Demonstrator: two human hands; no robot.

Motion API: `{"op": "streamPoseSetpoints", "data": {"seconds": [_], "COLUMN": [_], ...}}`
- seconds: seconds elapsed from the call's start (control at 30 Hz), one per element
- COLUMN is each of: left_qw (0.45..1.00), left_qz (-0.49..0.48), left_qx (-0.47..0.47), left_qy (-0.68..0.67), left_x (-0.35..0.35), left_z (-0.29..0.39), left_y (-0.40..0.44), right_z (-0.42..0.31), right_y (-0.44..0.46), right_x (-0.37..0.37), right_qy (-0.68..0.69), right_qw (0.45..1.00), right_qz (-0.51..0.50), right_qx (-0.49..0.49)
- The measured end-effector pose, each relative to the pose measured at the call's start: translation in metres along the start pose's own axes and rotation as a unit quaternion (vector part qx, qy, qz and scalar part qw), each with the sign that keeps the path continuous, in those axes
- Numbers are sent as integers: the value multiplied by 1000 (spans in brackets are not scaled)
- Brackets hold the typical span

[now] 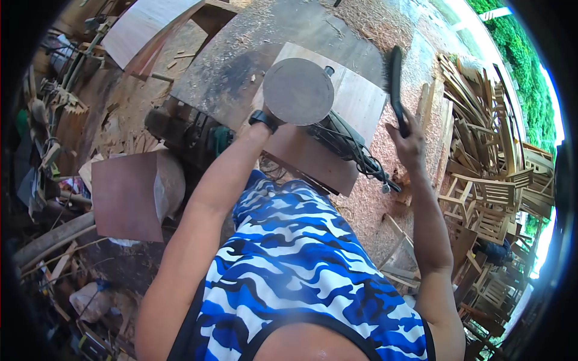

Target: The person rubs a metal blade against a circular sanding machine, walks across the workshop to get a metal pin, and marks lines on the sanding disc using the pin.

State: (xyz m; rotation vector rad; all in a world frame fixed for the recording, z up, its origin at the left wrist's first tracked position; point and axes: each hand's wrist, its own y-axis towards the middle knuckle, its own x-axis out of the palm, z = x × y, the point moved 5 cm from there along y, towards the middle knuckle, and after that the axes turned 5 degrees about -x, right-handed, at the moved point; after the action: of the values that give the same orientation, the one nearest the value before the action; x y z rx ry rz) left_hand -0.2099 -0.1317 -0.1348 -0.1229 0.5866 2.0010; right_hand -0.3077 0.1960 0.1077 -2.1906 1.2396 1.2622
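Observation:
A round, grey-brown disc faces up at me, on what looks like a corded disc sander with a dark body and a bundled black cable. My left hand is at its near left edge, closed on the sander from beneath. The disc hides most of those fingers, and a black watch is on the wrist. Out to the right, my right hand is closed around the handle of a black brush, whose bristles point left. Pale wood panels lie beneath the sander.
A reddish-brown board lies at the near side of the worktable. Another brown panel stands on the left. Wood shavings cover the ground. Wooden chairs and stacked wood strips fill the right side.

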Motion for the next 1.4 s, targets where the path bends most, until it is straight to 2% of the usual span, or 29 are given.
{"op": "streamPoseSetpoints", "data": {"seconds": [0.03, 0.07, 0.13, 0.2, 0.23, 0.27, 0.3, 0.37, 0.43, 0.47, 0.57, 0.63, 0.7, 0.77, 0.8, 0.83, 0.9, 0.97, 1.03, 1.13, 1.17, 1.2, 1.23, 1.27, 1.3, 1.37, 1.4], "left_qw": [996, 996, 1000, 993, 986, 983, 982, 989, 999, 997, 986, 983, 980, 977, 976, 975, 973, 970, 967, 962, 961, 960, 959, 958, 957, 955, 953], "left_qz": [-8, -13, 16, 46, 64, 93, 113, 111, 50, 20, -25, -29, -30, -31, -32, -31, -43, -54, -65, -79, -80, -80, -80, -80, -81, -78, -83], "left_qx": [-20, -16, -21, -26, -28, 2, 20, 34, 2, -15, -43, -50, -54, -57, -59, -59, -62, -64, -67, -72, -71, -72, -74, -76, -78, -79, -84], "left_qy": [-88, -85, 12, 108, 154, 158, 149, 91, -16, -74, -161, -176, -187, -202, -207, -212, -220, -227, -237, -253, -255, -257, -261, -264, -268, -275, -279], "left_x": [1, 1, 4, 9, 10, 1, -11, -30, -39, -39, -33, -29, -27, -22, -21, -21, -18, -17, -17, -14, -14, -14, -15, -15, -15, -12, -11], "left_z": [15, 18, 17, 14, 16, 46, 69, 74, 52, 42, 26, 23, 21, 16, 18, 18, 20, 21, 23, 20, 20, 20, 16, 16, 17, 20, 19], "left_y": [-3, -6, -8, -15, -17, -12, -7, -6, -1, 3, 12, 10, 8, 7, 9, 9, 10, 12, 15, 17, 16, 15, 13, 13, 11, 11, 9], "right_z": [-6, -36, -82, -120, -142, -155, -163, -179, -186, -187, -168, -109, -53, -10, 6, -11, -88, -128, -172, -137, -92, -57, -48, -25, 31, -23, -57], "right_y": [5, 11, 20, 25, 28, 26, 26, 18, 9, 3, -31, -63, -78, -72, -71, -59, -52, -48, -45, -47, -54, -55, -51, -48, -59, -49, -44], "right_x": [23, 36, 68, 96, 102, 113, 122, 141, 146, 146, 113, 90, 48, 13, 10, 11, 37, 86, 119, 113, 100, 76, 38, 8, -6, -13, 4], "right_qy": [69, 28, 54, 122, 75, 97, 96, 4, -47, -99, -119, -192, -232, -275, -264, -265, -194, -177, -148, -171, -158, -121, -226, -295, -306, -294, -244], "right_qw": [998, 999, 996, 986, 985, 980, 981, 971, 969, 963, 961, 945, 946, 933, 951, 952, 970, 961, 960, 956, 965, 976, 961, 907, 925, 939, 964], "right_qz": [-4, -22, -67, -86, -123, -121, -117, -170, -184, -200, -210, -219, -207, -219, -157, -153, -136, -164, -187, -200, -167, -168, -162, -244, -187, -154, -96], "right_qx": [-11, -20, 32, -76, -96, -123, -120, -168, -158, -153, -134, -147, -87, 80, 21, 18, -56, -136, -147, -131, -123, -67, -9, 177, 126, 90, -33]}}
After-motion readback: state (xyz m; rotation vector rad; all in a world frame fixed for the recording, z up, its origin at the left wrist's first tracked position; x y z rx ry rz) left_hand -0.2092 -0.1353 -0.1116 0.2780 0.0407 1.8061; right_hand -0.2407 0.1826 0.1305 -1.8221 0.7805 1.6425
